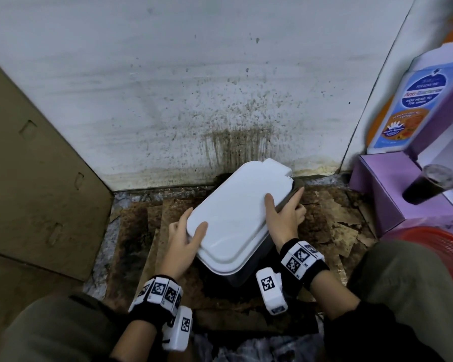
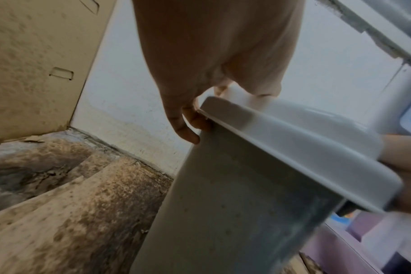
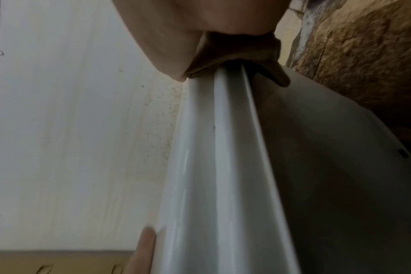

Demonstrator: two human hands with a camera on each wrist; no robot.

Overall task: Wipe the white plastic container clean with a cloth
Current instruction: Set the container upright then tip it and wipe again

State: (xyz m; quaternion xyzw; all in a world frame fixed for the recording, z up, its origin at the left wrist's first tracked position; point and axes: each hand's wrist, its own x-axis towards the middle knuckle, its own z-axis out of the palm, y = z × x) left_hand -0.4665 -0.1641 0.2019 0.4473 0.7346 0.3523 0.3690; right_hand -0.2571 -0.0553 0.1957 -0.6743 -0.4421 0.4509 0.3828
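The white plastic container (image 1: 236, 218) stands on the stained cardboard floor (image 1: 141, 244) in a corner, close to the dirty wall (image 1: 220, 100) at 12 o'clock, and its lid is on. It sits turned, so the long side runs from about 7 o'clock to 1 o'clock in the head view.

The left hand (image 1: 183, 239) grips the near left corner of the lid: the thumb lies on top, and the fingers (image 2: 188, 129) curl under the rim and touch the side wall, as the left wrist view shows. The right hand (image 1: 285, 215) holds the right edge, at about 3 o'clock of the container. Its thumb is on the lid top, the other fingers go down the dark side, and one finger points along the edge toward the wall. In the right wrist view this hand clamps on the rim of the lid (image 3: 223, 129).

No cloth is visible in any view, and neither hand has one. So I judge that the wiping itself is not yet begun; the hands only take or position the container. The lid top looks rather clean, but the lower body (image 2: 223, 204) shows small spots and a grey, dusty part. I think nearly all the work is left: to bring the container to a better place, to get a cloth, and to wipe the lid and the sides.

At 3 o'clock stand a purple box (image 1: 387, 189) and a cup with dark drink (image 1: 432, 184).
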